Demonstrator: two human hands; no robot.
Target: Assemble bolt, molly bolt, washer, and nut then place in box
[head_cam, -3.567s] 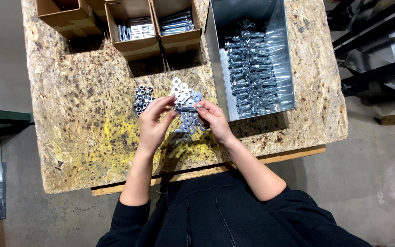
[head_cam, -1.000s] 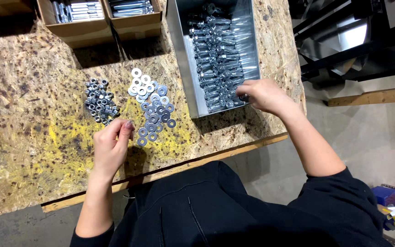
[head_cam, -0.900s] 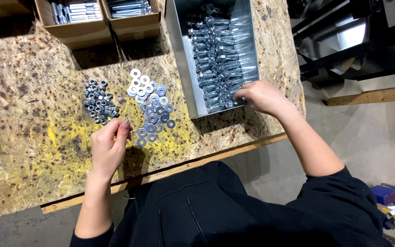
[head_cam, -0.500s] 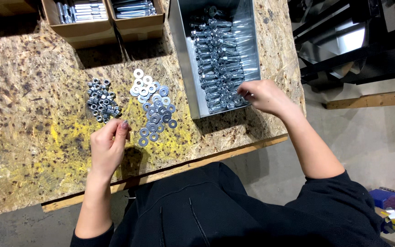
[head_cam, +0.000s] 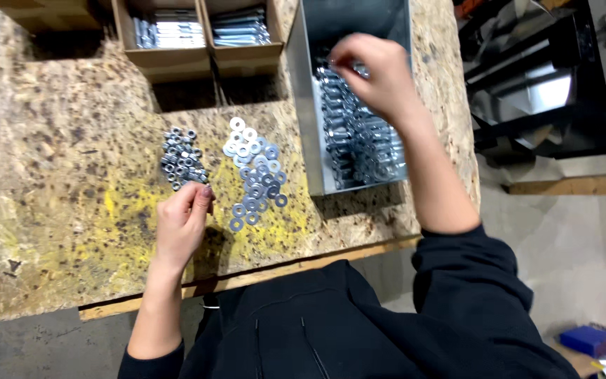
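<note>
The right hand (head_cam: 380, 74) hovers, fingers pinched together, over shiny zinc-plated bolts (head_cam: 359, 133) heaped in a grey sheet-metal bin (head_cam: 303, 105). The left hand (head_cam: 182, 223), loosely curled, rests beside flat silver washers (head_cam: 255, 175) and small hex nuts (head_cam: 182, 158) on the chipboard table (head_cam: 50, 175).

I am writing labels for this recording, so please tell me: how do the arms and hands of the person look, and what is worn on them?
Both hands are bare: left hand, right hand. No gloves, rings or watch show. The black sleeves are pushed up, leaving the forearms uncovered.
</note>
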